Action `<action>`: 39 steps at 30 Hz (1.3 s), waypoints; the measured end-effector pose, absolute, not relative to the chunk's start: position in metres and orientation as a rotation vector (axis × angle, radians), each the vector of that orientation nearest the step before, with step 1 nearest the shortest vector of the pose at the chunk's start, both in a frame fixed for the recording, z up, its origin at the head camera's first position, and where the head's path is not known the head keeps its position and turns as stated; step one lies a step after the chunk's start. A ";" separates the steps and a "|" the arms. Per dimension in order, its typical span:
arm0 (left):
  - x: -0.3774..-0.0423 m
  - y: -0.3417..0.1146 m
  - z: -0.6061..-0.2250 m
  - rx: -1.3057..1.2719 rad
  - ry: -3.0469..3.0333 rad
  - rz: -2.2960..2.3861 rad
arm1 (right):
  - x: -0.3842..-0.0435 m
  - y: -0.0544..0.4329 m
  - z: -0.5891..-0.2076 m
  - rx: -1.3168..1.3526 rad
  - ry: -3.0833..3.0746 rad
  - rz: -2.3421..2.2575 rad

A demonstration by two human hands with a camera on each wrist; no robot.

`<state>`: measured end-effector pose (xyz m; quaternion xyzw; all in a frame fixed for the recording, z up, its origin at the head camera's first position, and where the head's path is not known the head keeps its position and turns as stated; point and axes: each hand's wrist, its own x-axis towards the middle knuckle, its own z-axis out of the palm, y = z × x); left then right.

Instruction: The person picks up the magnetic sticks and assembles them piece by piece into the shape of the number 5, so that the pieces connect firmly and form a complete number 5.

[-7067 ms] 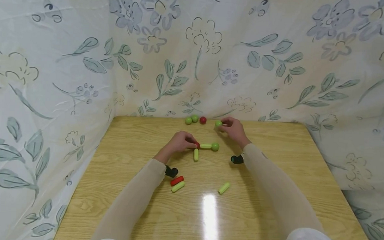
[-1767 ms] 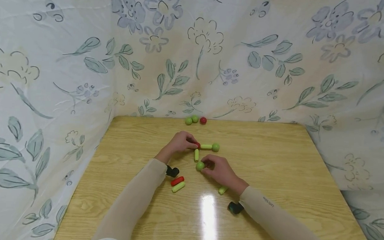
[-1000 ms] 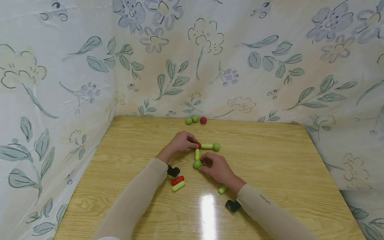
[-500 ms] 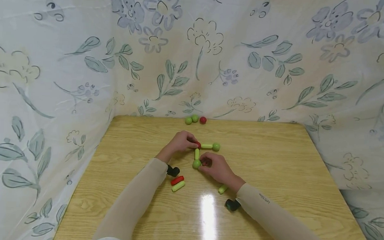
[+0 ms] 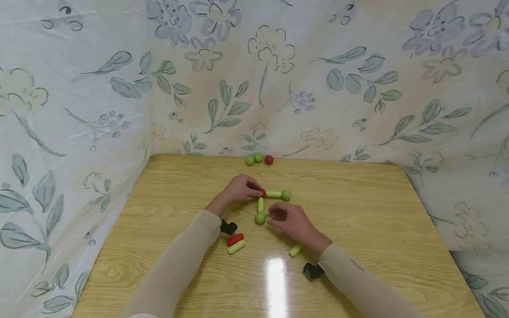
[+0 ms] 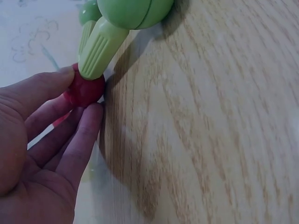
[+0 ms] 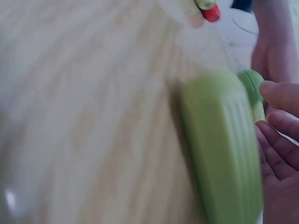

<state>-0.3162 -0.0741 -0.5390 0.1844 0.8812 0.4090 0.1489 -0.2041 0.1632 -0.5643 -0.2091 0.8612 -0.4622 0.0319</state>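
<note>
My left hand pinches a small red ball between thumb and fingertips. From that ball one light-green rod runs right to a green ball. A second light-green rod comes toward me and ends at another green ball, forming an L. Just right of this nearer ball is my right hand, its fingers loosely bent with a small gap to the ball and nothing between them. A loose light-green rod fills much of the right wrist view, lying under that forearm.
At the table's back edge lie two green balls and a red ball. A red rod and a light-green rod rest side by side near my left forearm. Floral cloth hangs behind the wooden table.
My right hand brought a green ball from the back to the nearer rod's end, then let go and drew slightly right. My left hand kept its pinch on the red ball.
</note>
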 end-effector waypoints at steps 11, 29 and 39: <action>-0.316 -0.075 -0.542 0.557 2.545 1.180 | -0.198 0.201 -0.546 -0.514 2.730 -1.478; -0.275 -0.110 -0.540 0.602 2.488 1.421 | -0.185 0.246 -0.525 -0.676 2.700 -1.232; -0.239 -0.106 -0.543 0.630 2.464 1.460 | -0.169 0.249 -0.525 -0.794 2.692 -1.093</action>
